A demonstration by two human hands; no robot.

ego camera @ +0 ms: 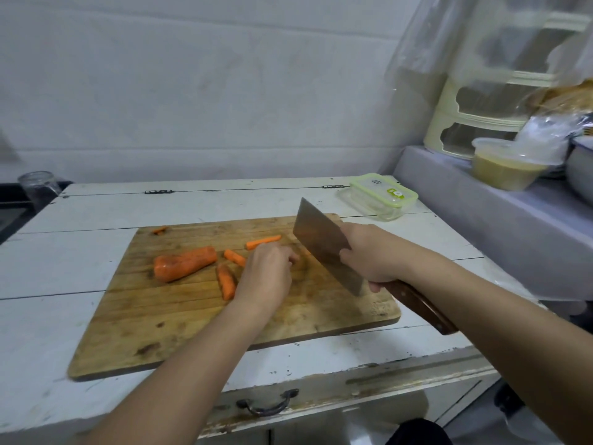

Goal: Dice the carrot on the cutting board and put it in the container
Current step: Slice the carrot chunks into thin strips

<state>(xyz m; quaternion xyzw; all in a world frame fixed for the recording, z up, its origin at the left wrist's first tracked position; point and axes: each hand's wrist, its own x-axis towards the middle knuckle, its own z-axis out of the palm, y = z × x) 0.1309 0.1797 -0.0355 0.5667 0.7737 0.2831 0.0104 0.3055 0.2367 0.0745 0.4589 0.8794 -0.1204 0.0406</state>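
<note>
Right hand [372, 255] clenches the cleaver [324, 245]; left hand [266, 271] pins a hidden strip on the cutting board [179, 319]. Stiff, roll-prone carrot [184, 263] lies left; steady it flat-side down.

Bright orange carrot [184, 263] pieces lie on a honey-brown wooden cutting board [179, 319] mottled with dark stains, set on a white-painted counter [48, 274] chipped along its edge. Beside the fingers [293, 256], a grey steel cleaver [324, 248] with a reddish-brown handle; beyond, a clear container [378, 195] lidded in lime green.
</note>
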